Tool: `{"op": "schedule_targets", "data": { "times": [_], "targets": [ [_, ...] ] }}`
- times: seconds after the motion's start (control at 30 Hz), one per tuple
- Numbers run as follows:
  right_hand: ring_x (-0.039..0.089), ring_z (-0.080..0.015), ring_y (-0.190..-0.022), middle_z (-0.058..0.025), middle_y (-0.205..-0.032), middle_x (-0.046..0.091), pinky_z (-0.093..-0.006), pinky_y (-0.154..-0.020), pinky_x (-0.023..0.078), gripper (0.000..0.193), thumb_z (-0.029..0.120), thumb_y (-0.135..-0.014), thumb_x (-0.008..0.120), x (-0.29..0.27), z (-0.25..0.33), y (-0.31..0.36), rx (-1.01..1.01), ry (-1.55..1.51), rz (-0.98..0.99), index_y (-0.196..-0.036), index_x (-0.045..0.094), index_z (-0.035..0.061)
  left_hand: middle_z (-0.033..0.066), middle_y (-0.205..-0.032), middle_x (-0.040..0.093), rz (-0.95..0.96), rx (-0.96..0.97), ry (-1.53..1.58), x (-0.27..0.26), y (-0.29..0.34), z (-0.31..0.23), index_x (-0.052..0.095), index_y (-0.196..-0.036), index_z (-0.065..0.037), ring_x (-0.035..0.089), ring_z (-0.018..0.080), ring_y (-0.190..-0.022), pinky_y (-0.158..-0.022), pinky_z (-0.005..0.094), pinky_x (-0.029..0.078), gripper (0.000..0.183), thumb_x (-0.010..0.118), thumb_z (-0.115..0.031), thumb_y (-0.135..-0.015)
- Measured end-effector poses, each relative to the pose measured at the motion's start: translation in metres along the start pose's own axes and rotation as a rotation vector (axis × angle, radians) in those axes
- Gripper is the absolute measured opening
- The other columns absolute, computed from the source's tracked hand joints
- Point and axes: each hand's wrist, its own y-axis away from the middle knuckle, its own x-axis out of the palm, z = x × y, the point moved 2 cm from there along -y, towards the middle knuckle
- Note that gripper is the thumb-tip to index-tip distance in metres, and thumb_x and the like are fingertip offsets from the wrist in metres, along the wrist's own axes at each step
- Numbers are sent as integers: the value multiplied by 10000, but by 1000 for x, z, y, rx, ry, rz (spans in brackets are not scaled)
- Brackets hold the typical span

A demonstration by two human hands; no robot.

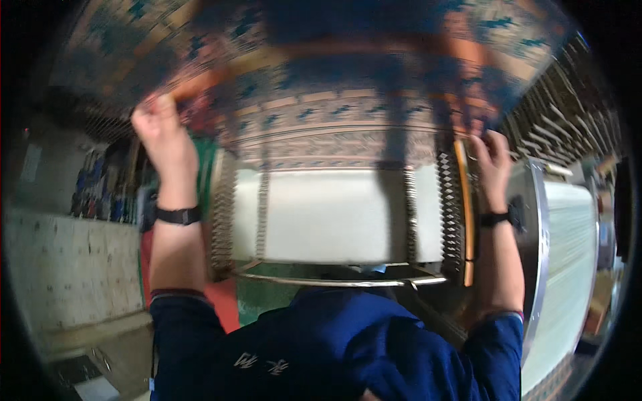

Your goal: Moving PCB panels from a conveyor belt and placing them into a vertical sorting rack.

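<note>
A large glossy sheet (314, 117) with a blue, beige and reddish pattern spreads away from me, blurred. My left hand (164, 134) is closed at its left edge, fingers bent around the margin. At the right edge my right hand (493, 160) has its thumb and fingers curled together, close to an orange-brown side strip (465, 200); its fingertips are smeared. Below the sheet's near border lies a pale flat panel (328, 217), flanked by toothed metal strips (451, 200). Blurred orange and dark blue shapes, perhaps reflections, cross the sheet.
A metal bar (334, 281) runs across the panel's near end, close to my body. At right stands a stack of pale sheets (568, 247) beside a metal-edged panel. Pale cabinets (73, 267) stand at left, and a rack of slats (555, 127) at far right.
</note>
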Motion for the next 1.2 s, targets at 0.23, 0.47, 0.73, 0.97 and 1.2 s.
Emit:
{"op": "schedule_targets", "data": {
  "times": [0.23,0.47,0.73,0.97,1.2],
  "targets": [
    [578,-93,-955,-32,-1052,624,-238,-861,470,256,54,-952,632,-9,42,3,1,-359,91,-1187,567,-25,52,-1072,529,-27,47,192,-21,0,-2,423,-1117,-53,524,133,-1017,-925,310,461,260,590,-212,-998],
    [607,-108,-929,-60,-1025,656,-233,-839,484,209,23,-947,623,-4,19,2,113,-284,128,-1144,581,-31,77,-1129,534,-48,5,152,-21,-1,17,420,-1150,-50,537,156,-1056,-936,328,481,295,609,-204,-984],
    [590,-100,-749,-104,-822,659,-275,-701,500,227,164,-929,674,18,29,6,131,-128,193,-1071,607,1,84,-1135,546,12,-31,76,-27,9,8,406,-1160,-39,536,150,-1058,-931,314,474,255,558,-180,-1011],
    [607,-116,-736,-69,-845,670,-258,-707,504,236,108,-881,727,20,9,12,57,-235,73,-1060,620,-2,86,-1160,539,51,-9,82,-17,13,-2,405,-1188,-55,539,172,-1081,-886,333,519,338,602,-243,-989],
    [607,-110,-957,-42,-1071,630,-252,-860,499,364,-31,-887,679,-24,11,16,67,-383,-6,-1227,551,-10,108,-1170,535,-26,-11,167,-14,16,6,400,-1195,-39,529,194,-1114,-987,368,460,289,546,-210,-1012]
  ]
}}
